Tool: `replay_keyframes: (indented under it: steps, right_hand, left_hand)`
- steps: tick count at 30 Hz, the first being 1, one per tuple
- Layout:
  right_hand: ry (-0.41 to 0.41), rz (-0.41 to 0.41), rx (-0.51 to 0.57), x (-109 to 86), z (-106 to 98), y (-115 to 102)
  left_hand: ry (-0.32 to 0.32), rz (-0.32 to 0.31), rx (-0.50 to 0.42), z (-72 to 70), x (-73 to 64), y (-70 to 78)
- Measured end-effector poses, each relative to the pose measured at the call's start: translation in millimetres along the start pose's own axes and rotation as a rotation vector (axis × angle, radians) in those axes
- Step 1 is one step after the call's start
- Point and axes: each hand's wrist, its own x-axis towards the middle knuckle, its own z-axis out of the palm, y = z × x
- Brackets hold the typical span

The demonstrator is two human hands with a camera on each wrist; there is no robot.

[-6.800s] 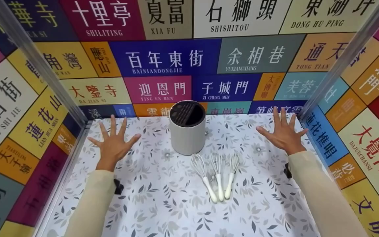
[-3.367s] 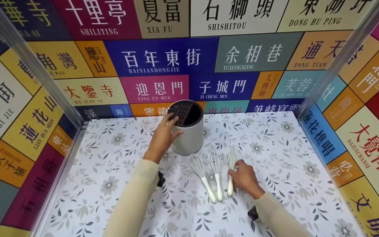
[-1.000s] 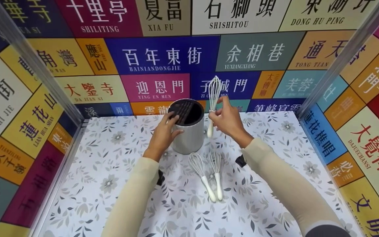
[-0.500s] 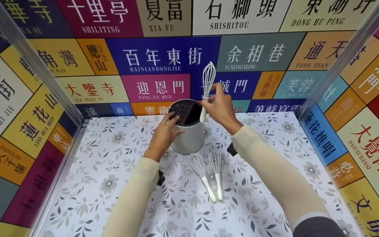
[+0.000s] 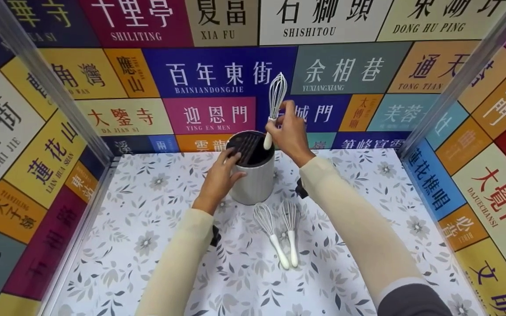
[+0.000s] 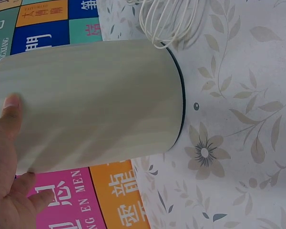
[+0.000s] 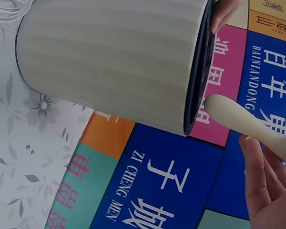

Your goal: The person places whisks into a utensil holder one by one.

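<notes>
**Held whisk [image 5: 277, 93] poised handle-down at the mouth of the holder [image 5: 255, 186]**

I read the dial from the head camera, the holder at its centre and six o'clock towards the person; the left hand [image 5: 221, 177] sits at eight o'clock, grasping the holder with fingers over the rim and thumb against the wall; the right hand [image 5: 291, 132] is at two o'clock, pinching the held whisk near the top of its handle, wires up, the lower end just above the opening on the three o'clock side of the slotted insert [image 5: 247, 141].

I judge that the handle end could catch the rim or the insert's edge, if the right hand strays sideways or tips the whisk; the smooth handle could slide through the fingertips, since the pinch looks high and light; the holder could tilt or skid, were the left hand to pull on the rim from its one side.

I count one holder, two hands and three whisks; one whisk is in the right hand; the angled whisk [image 5: 272, 237] near half past five and the straighter whisk [image 5: 291, 230] near five lie on the table [image 5: 349, 272], wires towards the holder; the insert's slots are too small for me to count surely.
</notes>
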Motion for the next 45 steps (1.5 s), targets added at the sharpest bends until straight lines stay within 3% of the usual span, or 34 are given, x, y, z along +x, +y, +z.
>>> replay_keyframes:
  steps: [18,30,37,45]
  right_hand:
    - [0.034,0.033,-0.083,-4.1,28.3,20.6]
    - [0.003,0.015,-0.042,-8.8,34.6,29.6]
    - [0.03,-0.001,-0.006,-10.4,37.9,35.8]
    - [0.024,0.0,0.04,-12.4,38.3,38.4]
  left_hand:
    - [0.002,0.003,0.027,1.0,0.6,-1.6]
    - [-0.002,-0.001,0.03,1.7,0.4,-2.3]
    - [-0.003,-0.01,0.025,0.4,0.1,-1.4]
    - [-0.036,-0.039,0.022,-1.2,-0.1,0.7]
